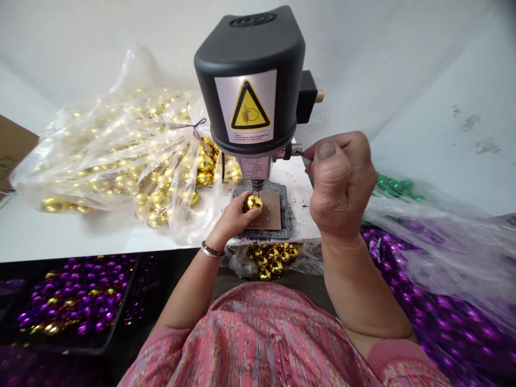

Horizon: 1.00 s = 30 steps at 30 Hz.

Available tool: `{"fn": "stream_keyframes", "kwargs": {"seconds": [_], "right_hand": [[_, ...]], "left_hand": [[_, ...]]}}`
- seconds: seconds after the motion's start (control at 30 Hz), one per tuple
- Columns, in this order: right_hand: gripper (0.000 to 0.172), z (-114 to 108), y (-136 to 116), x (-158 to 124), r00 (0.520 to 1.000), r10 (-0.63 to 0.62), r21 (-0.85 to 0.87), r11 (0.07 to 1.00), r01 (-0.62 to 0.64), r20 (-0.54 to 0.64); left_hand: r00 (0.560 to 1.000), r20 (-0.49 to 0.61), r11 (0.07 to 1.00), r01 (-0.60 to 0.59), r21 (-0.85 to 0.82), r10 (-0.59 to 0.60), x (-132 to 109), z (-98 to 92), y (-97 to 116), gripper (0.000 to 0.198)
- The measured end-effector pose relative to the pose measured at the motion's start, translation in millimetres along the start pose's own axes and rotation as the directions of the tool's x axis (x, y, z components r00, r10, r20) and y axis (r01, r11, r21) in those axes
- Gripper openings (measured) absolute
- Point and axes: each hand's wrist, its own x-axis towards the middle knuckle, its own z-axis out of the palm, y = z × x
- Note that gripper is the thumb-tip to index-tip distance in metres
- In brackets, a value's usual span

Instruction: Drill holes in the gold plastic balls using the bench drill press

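Observation:
My left hand [235, 219] grips a shiny gold ball [254, 202] between thumb and fingers, under the chuck [257, 184] of a small black drill press [250, 80]. A brown board [270, 212] lies beneath the ball on the machine's grey base [285, 226]. Dark shavings are scattered over the base. Raised at the right of the machine, my right hand [341, 180] is closed round the feed lever [302, 153], most of which the fingers hide. Whether the bit touches the ball, I cannot tell.
A clear plastic bag [133, 156] full of gold balls spreads over the white table [100, 236] at left. More gold balls [274, 258] sit in plastic at my lap. Purple balls fill a black crate [116, 328] at lower left. Purple balls [443, 317] and green balls [397, 186] lie at right.

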Motion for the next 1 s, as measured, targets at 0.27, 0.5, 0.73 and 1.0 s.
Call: {"fn": "stream_keyframes", "kwargs": {"seconds": [0.27,0.5,0.73,1.0], "right_hand": [[0.034,-0.4,0.9,-2.2,1.000,0.010,-0.004,1.000,-0.010,-0.004],[0.030,-5.9,4.1,-9.9,0.999,-0.022,-0.033,0.999,0.023,0.032],[0.008,-12.8,22.1,-32.5,0.972,-0.208,-0.137,0.965,0.222,0.111],[0.013,-3.3,48.2,-50.3,0.970,-0.238,-0.050,0.969,0.240,0.040]], "left_hand": [[0.991,0.001,0.985,-0.133,0.112,0.134,8.5,4.5,0.0,0.053],[0.992,0.087,0.991,-0.088,-0.097,0.097,16.8,10.7,-8.8,0.055],[0.994,0.066,0.984,-0.075,-0.163,0.087,16.3,16.6,-16.2,0.061],[0.994,0.066,0.987,-0.082,-0.138,0.092,12.6,12.5,-8.1,0.054]]}}
